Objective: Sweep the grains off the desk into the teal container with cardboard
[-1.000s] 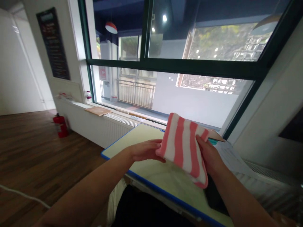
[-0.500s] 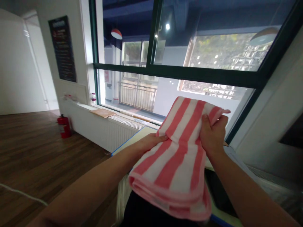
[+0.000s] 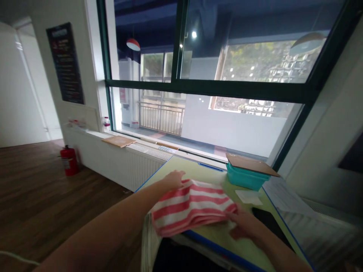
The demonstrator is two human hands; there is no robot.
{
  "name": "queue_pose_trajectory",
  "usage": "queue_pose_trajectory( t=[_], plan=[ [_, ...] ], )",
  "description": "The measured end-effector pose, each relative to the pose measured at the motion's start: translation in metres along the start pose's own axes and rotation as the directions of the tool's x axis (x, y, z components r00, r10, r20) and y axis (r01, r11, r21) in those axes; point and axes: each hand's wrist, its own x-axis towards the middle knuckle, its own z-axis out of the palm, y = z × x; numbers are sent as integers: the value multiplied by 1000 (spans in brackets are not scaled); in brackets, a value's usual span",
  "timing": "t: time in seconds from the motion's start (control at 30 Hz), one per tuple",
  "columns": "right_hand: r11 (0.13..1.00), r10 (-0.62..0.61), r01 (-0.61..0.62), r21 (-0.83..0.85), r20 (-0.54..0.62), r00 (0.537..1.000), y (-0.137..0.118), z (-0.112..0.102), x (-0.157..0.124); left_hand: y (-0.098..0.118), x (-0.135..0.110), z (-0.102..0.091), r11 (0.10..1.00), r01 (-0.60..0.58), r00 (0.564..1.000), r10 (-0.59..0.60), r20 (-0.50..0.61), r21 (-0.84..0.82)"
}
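A folded pink-and-white striped towel (image 3: 193,206) lies low over the near left part of a pale yellow-green table (image 3: 210,172), its near left end reaching the table's edge. At its far left corner is my left hand (image 3: 172,180), fingers stretched out and the thumb side touching the cloth. My right hand (image 3: 242,223) pinches the towel's right end, though motion smears it somewhat and its lower fingers hang apart from the cloth.
A teal box (image 3: 246,175) with a brown board (image 3: 249,164) on top stands at the table's far right. Near it lie a white paper (image 3: 248,197) and a dark flat device (image 3: 270,226). A window and radiator (image 3: 147,166) are behind; a fire extinguisher (image 3: 69,160) stands left.
The towel has come down from in front of the window to the table and turned, its stripes now running sideways. Both hands have moved lower; the teal box has come into view.
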Motion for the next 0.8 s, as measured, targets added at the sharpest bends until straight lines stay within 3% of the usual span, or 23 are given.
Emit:
queue_pose_trajectory(
  t=[0.07, 0.13, 0.2, 0.27, 0.3, 0.4, 0.5, 0.63, 0.8],
  plan=[
    [941, 26, -29, -338, -12, 1000, 8, -13, -14, 3, -8, 15, 997, 28, 996, -22, -90, 69],
    [798, -70, 50, -600, -11, 997, 2, -18, -18, 4, -24, 34, 990, 48, 994, -34, -106, 134],
    [693, -276, 293, -659, 133, 952, -8, -11, -10, -2, -43, 51, 949, 74, 997, -75, -9, 306],
    [563, -369, 477, -675, 312, 876, -12, 6, 3, -11, -60, 61, 913, 2, 994, -45, 96, 407],
    [494, -368, 497, -713, 347, 863, -11, 16, 10, -16, -66, 63, 898, -59, 991, -1, 136, 435],
    [349, -229, 445, -825, 385, 894, 7, 41, 14, -25, -80, 60, 866, -227, 960, 123, 251, 445],
    [332, -111, 351, -876, 334, 936, 35, 50, -7, -25, -85, 52, 867, -272, 940, 146, 309, 417],
    [332, -106, 183, -925, 157, 982, 57, 45, -33, -29, -80, 49, 870, -253, 945, 129, 301, 422],
    [330, -22, 150, -932, 151, 988, 52, 42, -7, -43, -47, 48, 878, -258, 937, 126, 325, 403]
  ],
)
